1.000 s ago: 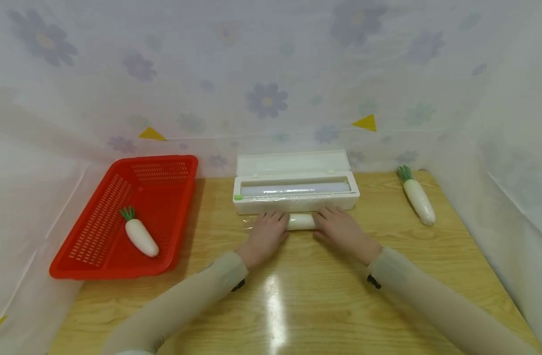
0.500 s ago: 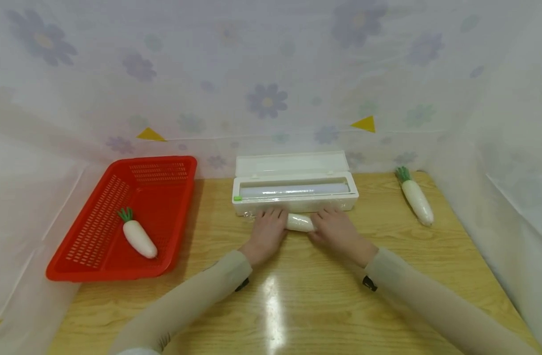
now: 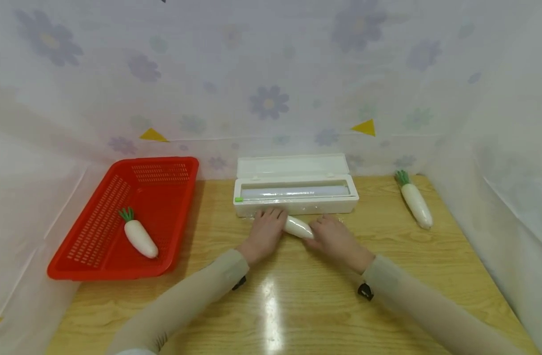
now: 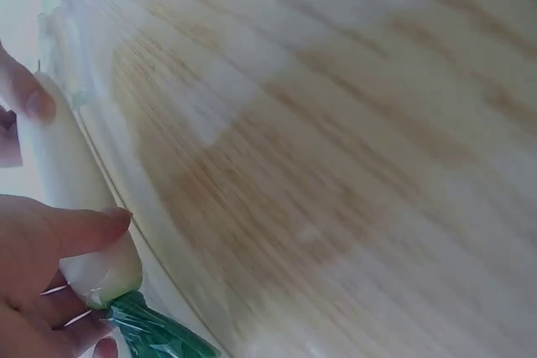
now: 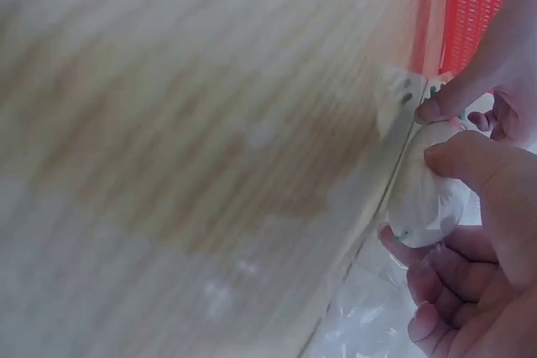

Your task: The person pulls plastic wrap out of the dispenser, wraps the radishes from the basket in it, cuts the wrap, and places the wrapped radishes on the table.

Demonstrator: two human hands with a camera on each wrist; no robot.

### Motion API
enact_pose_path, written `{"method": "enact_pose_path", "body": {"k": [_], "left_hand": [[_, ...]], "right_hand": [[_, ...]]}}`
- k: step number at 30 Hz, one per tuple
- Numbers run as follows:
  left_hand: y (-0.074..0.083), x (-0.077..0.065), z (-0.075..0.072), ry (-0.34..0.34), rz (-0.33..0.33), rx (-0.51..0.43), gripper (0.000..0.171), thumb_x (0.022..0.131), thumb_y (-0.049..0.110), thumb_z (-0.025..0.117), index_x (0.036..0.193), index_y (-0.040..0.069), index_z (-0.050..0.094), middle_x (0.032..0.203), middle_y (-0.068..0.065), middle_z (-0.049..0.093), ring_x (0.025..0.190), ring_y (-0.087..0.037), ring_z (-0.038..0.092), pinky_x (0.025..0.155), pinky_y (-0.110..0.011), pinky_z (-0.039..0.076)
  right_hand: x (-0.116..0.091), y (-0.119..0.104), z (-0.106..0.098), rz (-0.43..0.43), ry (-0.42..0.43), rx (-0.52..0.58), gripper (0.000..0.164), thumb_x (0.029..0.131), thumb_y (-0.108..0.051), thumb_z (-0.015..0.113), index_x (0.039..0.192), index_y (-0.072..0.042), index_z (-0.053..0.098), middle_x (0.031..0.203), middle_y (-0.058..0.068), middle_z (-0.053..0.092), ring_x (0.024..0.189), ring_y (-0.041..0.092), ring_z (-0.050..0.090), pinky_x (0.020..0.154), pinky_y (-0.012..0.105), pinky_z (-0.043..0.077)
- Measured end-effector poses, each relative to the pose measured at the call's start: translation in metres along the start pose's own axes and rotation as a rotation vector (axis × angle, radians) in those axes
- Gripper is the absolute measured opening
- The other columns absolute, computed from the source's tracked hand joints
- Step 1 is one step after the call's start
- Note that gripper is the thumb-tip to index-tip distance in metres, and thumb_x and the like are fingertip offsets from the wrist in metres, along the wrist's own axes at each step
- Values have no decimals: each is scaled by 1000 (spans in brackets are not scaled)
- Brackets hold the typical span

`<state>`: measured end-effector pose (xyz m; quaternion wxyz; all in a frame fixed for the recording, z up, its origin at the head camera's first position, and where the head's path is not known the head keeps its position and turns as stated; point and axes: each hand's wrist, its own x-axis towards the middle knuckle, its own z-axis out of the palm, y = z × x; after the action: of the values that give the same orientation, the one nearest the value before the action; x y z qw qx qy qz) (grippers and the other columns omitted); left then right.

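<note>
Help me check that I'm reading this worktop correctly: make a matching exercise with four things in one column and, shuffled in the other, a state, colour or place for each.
Things
1. White box
2. Basket
3. Table
4. Middle radish

Descriptions
A. wood-grained
B. held by the left hand and the right hand
C. lid open, a roll inside
D. red, with one leafy radish in it

Right pairs: 1-C, 2-D, 3-A, 4-B
</note>
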<state>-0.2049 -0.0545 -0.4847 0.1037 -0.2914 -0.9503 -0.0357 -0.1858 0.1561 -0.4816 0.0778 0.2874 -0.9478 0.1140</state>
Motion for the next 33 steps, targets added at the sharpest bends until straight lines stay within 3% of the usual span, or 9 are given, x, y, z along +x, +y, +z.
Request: {"method": "enact_pose_path", "body": {"k": [7, 15, 19, 22, 26, 29, 33], "left_hand": [[-2, -9, -7, -95, 35, -23, 26, 89, 17, 60, 114, 11, 56, 114, -3, 57, 107, -21, 50, 80, -36, 36], [3, -26, -12, -158, 41, -63, 38, 83, 28, 68, 115, 14, 52, 108, -3, 63, 101, -22, 52, 84, -40, 37], [7, -36, -13, -166, 57, -119, 43, 82, 31, 70, 115, 16, 47, 104, -4, 65, 94, -21, 52, 81, -38, 35], [10, -41, -14, -166, 59, -144, 41, 83, 33, 69, 114, 16, 47, 102, -3, 65, 91, -20, 52, 80, -36, 34], [12, -43, -16, -149, 54, -102, 40, 84, 39, 68, 113, 17, 51, 110, -2, 63, 98, -21, 52, 84, -39, 34], [12, -42, -14, -123, 43, -57, 47, 81, 45, 69, 116, 17, 55, 118, -2, 57, 108, -22, 48, 88, -43, 34], [11, -38, -9, -101, 49, -47, 54, 80, 48, 69, 121, 14, 58, 112, -3, 51, 106, -23, 43, 87, -41, 34]], "right_hand": [[-5, -4, 7, 32, -45, 102, 23, 77, -34, 74, 84, -13, 69, 66, -8, 57, 65, 13, 47, 57, 29, 39], [-16, 1, 0, 14, -81, 183, 44, 79, -33, 74, 116, -11, 63, 87, -1, 65, 71, 11, 48, 61, 27, 42], [-24, 6, -2, -43, -76, 190, 42, 80, -35, 73, 115, -17, 61, 89, -3, 63, 74, 11, 49, 62, 28, 42], [-28, 8, -1, -119, -41, 150, 37, 81, -35, 71, 113, -16, 63, 97, -1, 63, 84, 15, 53, 72, 33, 45], [-28, 7, -3, -200, 15, 75, 41, 82, -37, 70, 113, -10, 66, 109, 4, 60, 102, 22, 52, 89, 41, 41], [-27, 4, -4, -225, 17, 0, 47, 81, -41, 71, 114, -7, 66, 106, 5, 59, 103, 23, 50, 91, 41, 39], [-26, 1, -4, -234, 9, -70, 50, 83, -37, 70, 121, -5, 62, 97, 3, 59, 94, 21, 51, 86, 39, 41]]}}
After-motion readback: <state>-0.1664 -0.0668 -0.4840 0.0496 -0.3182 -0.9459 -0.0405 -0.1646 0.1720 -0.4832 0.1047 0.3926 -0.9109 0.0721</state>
